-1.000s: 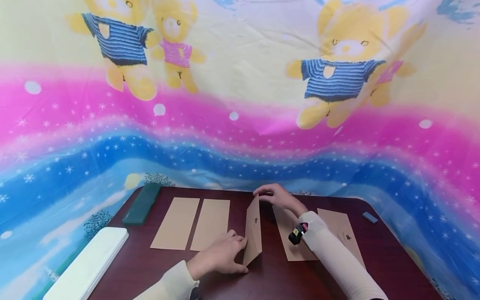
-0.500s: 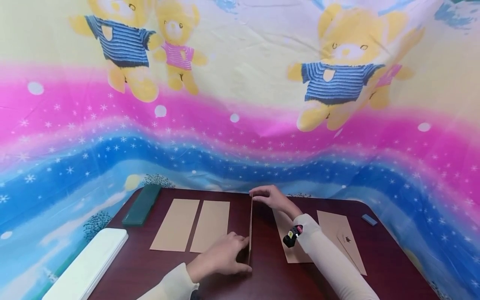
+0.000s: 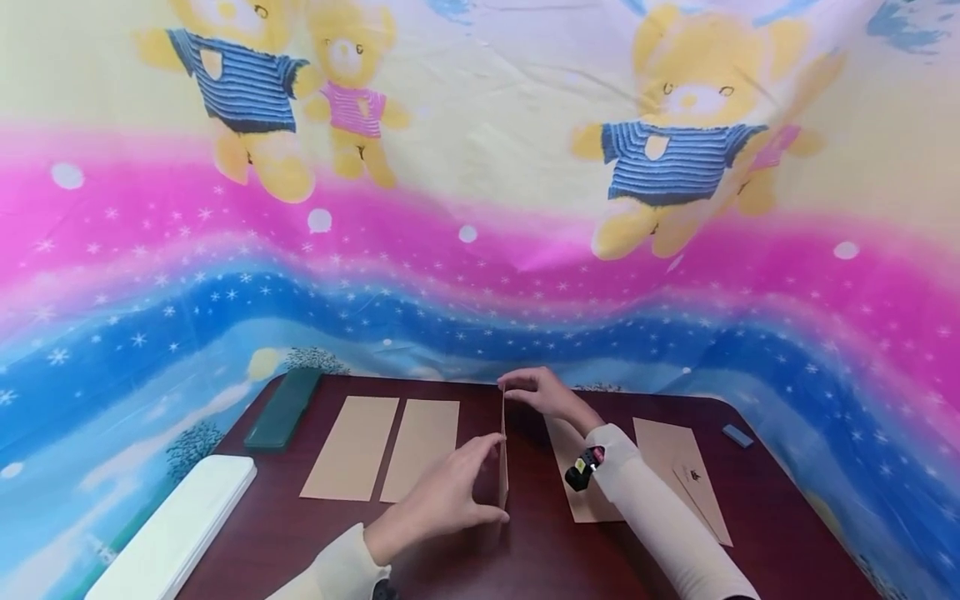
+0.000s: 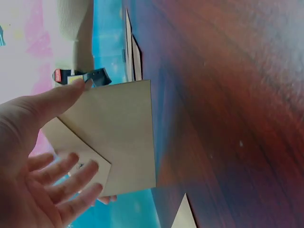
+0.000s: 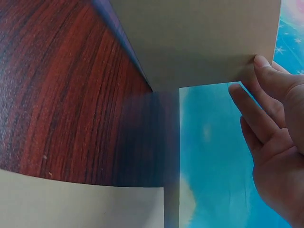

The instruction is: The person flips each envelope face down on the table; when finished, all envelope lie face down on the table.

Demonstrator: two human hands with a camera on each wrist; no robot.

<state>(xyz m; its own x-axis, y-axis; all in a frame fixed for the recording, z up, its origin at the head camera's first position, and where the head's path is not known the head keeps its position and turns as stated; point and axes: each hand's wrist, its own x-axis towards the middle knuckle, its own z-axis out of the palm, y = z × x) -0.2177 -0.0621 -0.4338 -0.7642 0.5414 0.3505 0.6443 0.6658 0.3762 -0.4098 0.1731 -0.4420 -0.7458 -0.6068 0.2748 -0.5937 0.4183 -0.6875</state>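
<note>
A brown paper envelope (image 3: 504,475) stands on edge at mid-table, seen almost edge-on from the head. My right hand (image 3: 551,394) pinches its upper far corner, thumb on one face, as the right wrist view shows on the envelope (image 5: 204,42). My left hand (image 3: 442,492) is beside the near end, with fingers spread and thumb stretched out. In the left wrist view, that hand (image 4: 52,156) overlaps the flap side of the envelope (image 4: 126,137), and the small dark emblem shows between its fingers.
Two plain brown envelopes (image 3: 350,450) lie flat on the left. Two more are on the right, one partly under my right forearm, the other (image 3: 663,454) showing its flap. A green case (image 3: 281,412), white case (image 3: 180,525) and small blue block (image 3: 738,435) sit around the dark table (image 3: 540,558).
The held envelope has turned from slanted, emblem showing, to nearly edge-on. My left hand has lifted, its fingers loosening from the envelope's near lower part. My right hand keeps its pinch, shifted slightly left.
</note>
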